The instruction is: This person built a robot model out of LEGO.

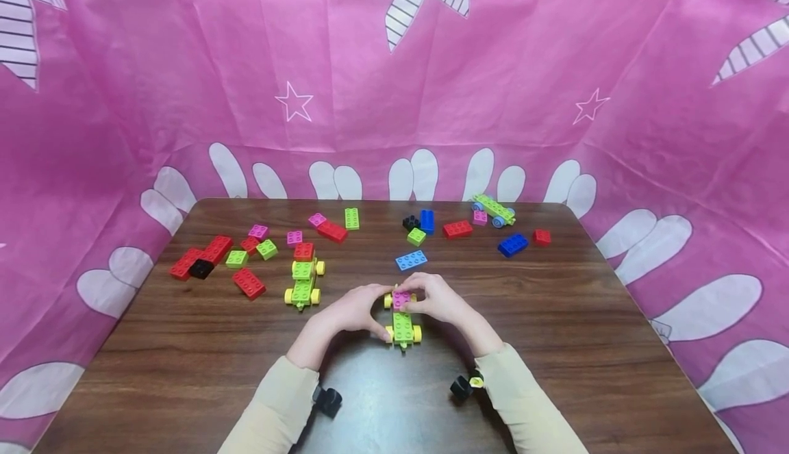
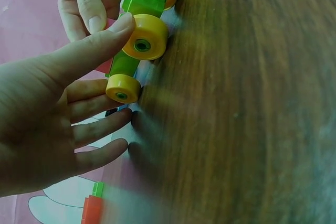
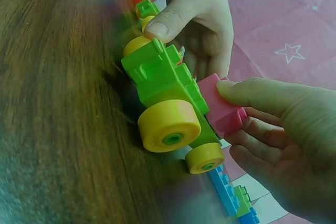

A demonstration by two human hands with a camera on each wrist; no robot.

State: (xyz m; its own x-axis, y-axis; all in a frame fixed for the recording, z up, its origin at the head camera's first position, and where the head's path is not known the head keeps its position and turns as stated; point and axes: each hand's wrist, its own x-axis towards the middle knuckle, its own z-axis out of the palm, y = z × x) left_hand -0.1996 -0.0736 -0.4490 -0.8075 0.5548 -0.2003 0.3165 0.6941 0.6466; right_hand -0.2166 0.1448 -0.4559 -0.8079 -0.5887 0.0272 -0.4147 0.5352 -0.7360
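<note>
In front of me a lime green toy car base [image 1: 403, 331] with yellow wheels stands on the table. My left hand [image 1: 353, 309] holds it from the left, thumb against a yellow wheel [image 2: 147, 38] and fingers reaching toward the far end. My right hand [image 1: 439, 300] pinches a pink building brick [image 3: 219, 107] between thumb and fingers. The brick is at the far half of the base, right against its studs in the right wrist view. Green studs stay bare on the near half.
Left of the hands is another green car [image 1: 302, 293] with yellow wheels. A green car with blue wheels [image 1: 493, 209] stands at the back right. Loose red bricks [image 1: 249, 283] and other colours lie at the left and back; a light blue brick [image 1: 411, 260] lies just beyond the hands.
</note>
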